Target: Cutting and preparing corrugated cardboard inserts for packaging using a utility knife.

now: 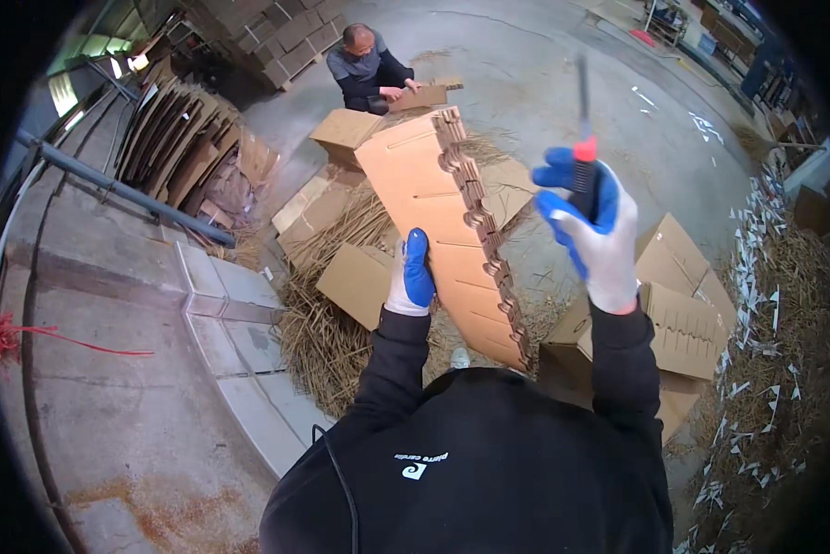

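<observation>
My left hand (413, 275), in a white glove with blue coating, grips the left edge of a stack of brown cardboard sheets (433, 208). The stack is tilted before me, with slits across its face and a notched, wavy right edge. To the right of it, my right hand (599, 231), gloved alike, is closed round a screwdriver (584, 152) with a red and black handle. Its shaft points up and away, slightly blurred, and is apart from the cardboard.
Cardboard boxes (355, 277) and heaps of cardboard strips (318, 342) lie around me. More cardboard (683, 323) sits at the right, beside a scrap pile (775, 369). Beyond the stack, a co-worker (364, 69) crouches, handling cardboard. A low wall (235, 323) runs along the left.
</observation>
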Available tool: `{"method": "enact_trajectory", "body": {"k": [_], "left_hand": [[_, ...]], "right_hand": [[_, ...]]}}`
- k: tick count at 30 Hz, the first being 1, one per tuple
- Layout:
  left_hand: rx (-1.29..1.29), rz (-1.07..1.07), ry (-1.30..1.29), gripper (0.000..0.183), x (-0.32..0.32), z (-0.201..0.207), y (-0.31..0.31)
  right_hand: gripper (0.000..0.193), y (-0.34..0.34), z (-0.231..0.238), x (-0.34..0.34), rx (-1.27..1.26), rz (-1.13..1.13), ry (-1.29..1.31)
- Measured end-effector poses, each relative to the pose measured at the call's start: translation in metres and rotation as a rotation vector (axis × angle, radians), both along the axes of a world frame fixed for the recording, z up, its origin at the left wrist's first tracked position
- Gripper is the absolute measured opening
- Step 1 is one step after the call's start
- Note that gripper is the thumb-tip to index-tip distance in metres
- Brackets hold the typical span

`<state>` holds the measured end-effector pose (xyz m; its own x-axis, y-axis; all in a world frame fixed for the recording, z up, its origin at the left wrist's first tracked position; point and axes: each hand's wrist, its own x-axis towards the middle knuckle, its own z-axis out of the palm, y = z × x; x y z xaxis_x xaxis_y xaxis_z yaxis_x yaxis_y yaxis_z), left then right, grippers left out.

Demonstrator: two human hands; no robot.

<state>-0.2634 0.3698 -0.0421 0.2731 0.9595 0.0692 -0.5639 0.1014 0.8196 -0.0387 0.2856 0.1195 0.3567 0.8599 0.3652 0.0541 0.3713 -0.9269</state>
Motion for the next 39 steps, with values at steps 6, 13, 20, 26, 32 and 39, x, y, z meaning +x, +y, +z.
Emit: {"method": "enact_trajectory", "body": {"k": [6, 13, 20, 26, 32, 39], "left_hand": [[0.180, 0.081, 0.166, 0.055, 0.010, 0.016, -0.012], [0.205, 0.055, 0.231, 0.044, 0.001, 0.018, -0.021], [0.188, -0.068, 0.183, 0.046, 0.019, 0.021, -0.030], [0.125, -0.165, 0.235, 0.041, 0.021, 0.010, -0.033], [0.084, -0.061, 0.373, 0.042, 0.028, 0.037, -0.040], [0.403, 0.228, 0.718, 0.038, 0.003, 0.016, -0.017]], "right_hand": [[0.046, 0.024, 0.007, -0.021, 0.156, -0.063, -0.319], [0.060, 0.023, 0.016, -0.001, 0.212, 0.019, 0.011], [0.057, 0.018, 0.020, 0.011, 0.270, 0.082, -0.262], [0.039, 0.018, 0.026, 0.035, 0.375, -0.037, -0.597], [0.037, 0.014, 0.028, 0.057, 0.241, -0.349, -0.383], [0.036, -0.011, 0.025, 0.076, 0.216, -0.229, -0.024]]}}
